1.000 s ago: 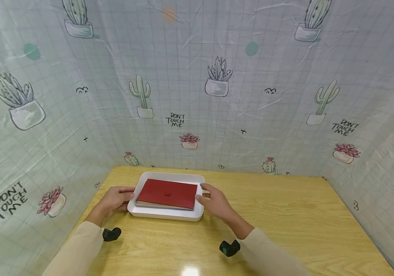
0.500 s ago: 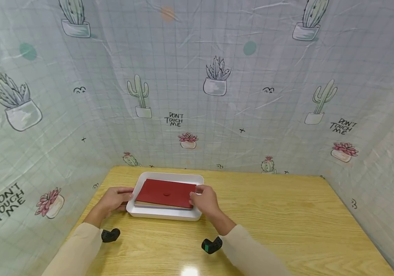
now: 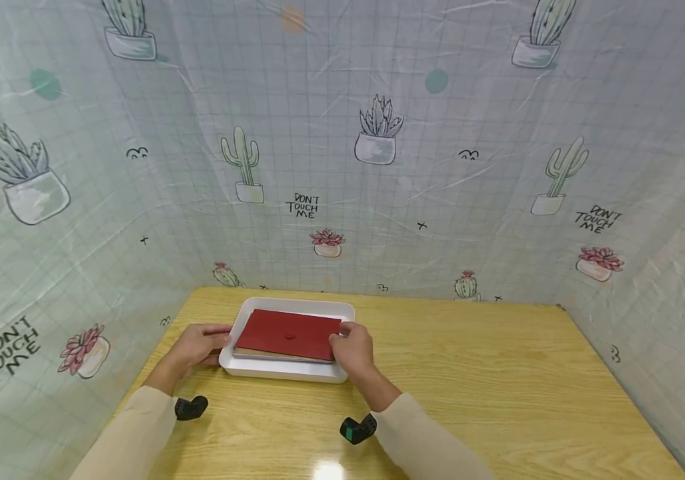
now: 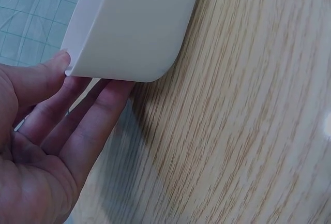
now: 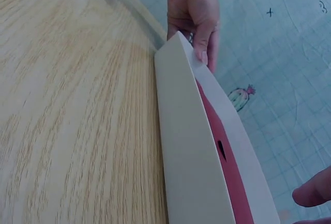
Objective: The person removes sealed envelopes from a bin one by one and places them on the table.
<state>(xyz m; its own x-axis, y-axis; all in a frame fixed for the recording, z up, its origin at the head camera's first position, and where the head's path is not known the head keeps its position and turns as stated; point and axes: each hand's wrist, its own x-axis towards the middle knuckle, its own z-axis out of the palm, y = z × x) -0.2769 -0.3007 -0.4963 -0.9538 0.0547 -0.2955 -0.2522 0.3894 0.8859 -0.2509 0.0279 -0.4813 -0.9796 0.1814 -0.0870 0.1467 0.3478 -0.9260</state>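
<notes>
A white tray [image 3: 282, 371] stands at the back left of the table. In it lies a flat red envelope [image 3: 294, 333] with a small notch in its flap, over a tan sheet [image 3: 258, 353] whose front edge shows. My left hand [image 3: 196, 345] grips the tray's left end. In the left wrist view its thumb [image 4: 57, 69] lies at the rim and the fingers [image 4: 101, 110] reach under and against the outside. My right hand [image 3: 354, 347] is over the tray's right end, thumb and fingers spread at the envelope's right edge. In the right wrist view, a fingertip [image 5: 310, 190] shows apart from the tray wall.
The wooden table [image 3: 486, 387] extends to the right and front. A plastic sheet [image 3: 414, 187] printed with cacti hangs behind it and along both sides. Black devices [image 3: 358, 430] sit at both wrists.
My right hand has moved left from the tray's right rim to over the red envelope's right edge. My left hand keeps its grip on the tray, which stays in place.
</notes>
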